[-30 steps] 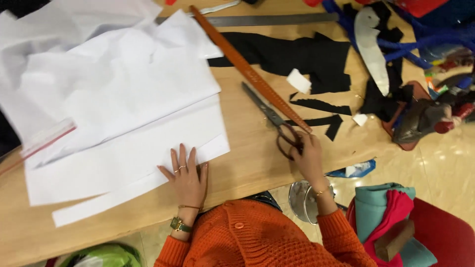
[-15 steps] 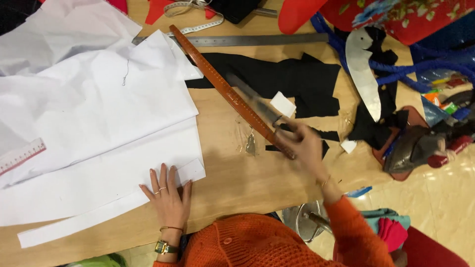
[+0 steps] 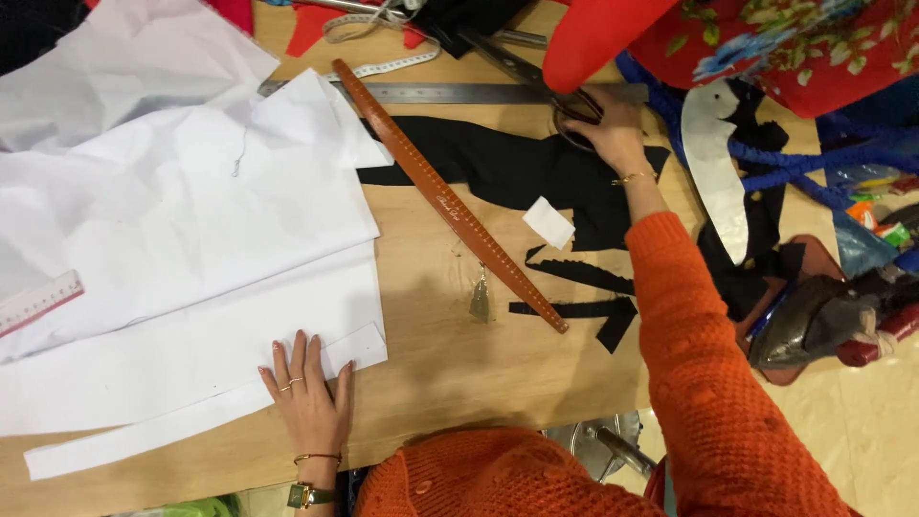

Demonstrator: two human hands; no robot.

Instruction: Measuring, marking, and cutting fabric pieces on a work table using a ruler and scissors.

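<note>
The right hand (image 3: 608,124) has moved from the middle of the table up to the top of the frame, its fingers closed on the scissors (image 3: 536,72) by the steel ruler (image 3: 459,93). The left hand (image 3: 308,397) stays flat, fingers spread, on the white paper (image 3: 191,287) at lower left.

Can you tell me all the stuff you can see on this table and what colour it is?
white paper sheets: several, white, left half of the table
paper strip: one, white, near edge, under the left hand
brown ruler: one, brown, slanting across the middle
metal ruler: one, grey, along the far edge
black fabric: several pieces, black, centre right
measuring tape: one, white, far edge
scissors: one pair, dark, far right, at the right hand
table: one, light wood
left hand: flat on the paper strip
right hand: on the scissors' handles
</note>
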